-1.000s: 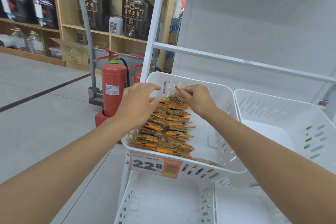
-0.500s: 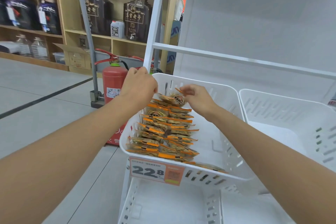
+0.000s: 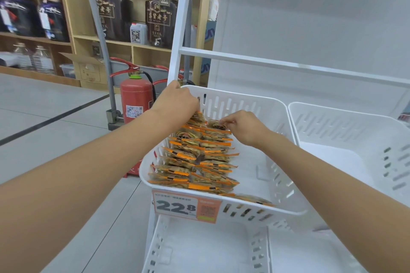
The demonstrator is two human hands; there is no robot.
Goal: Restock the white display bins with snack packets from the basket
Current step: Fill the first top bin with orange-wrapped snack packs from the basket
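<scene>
A white slotted display bin [image 3: 275, 162] sits on the rack in front of me, with two rows of orange-edged snack packets [image 3: 195, 162] filling its left half. My left hand [image 3: 177, 101] rests over the bin's back left corner, fingers curled down onto the rearmost packets of the left row. Fingertips of my right hand [image 3: 246, 127] pinch the top edge of the rearmost packet in the right row. One loose packet [image 3: 255, 198] lies flat at the bin's front. The basket is out of view.
Another white bin [image 3: 355, 139] stands to the right and holds nothing, with more white bins [image 3: 199, 248] below. An orange price tag [image 3: 186, 206] hangs on the front rim. A red fire extinguisher [image 3: 135, 99] and a grey hand truck [image 3: 99, 51] stand on the floor at left.
My left hand has moved up and back from the middle of the left row to the bin's rear corner. My right hand has stayed at the rear packet of the right row.
</scene>
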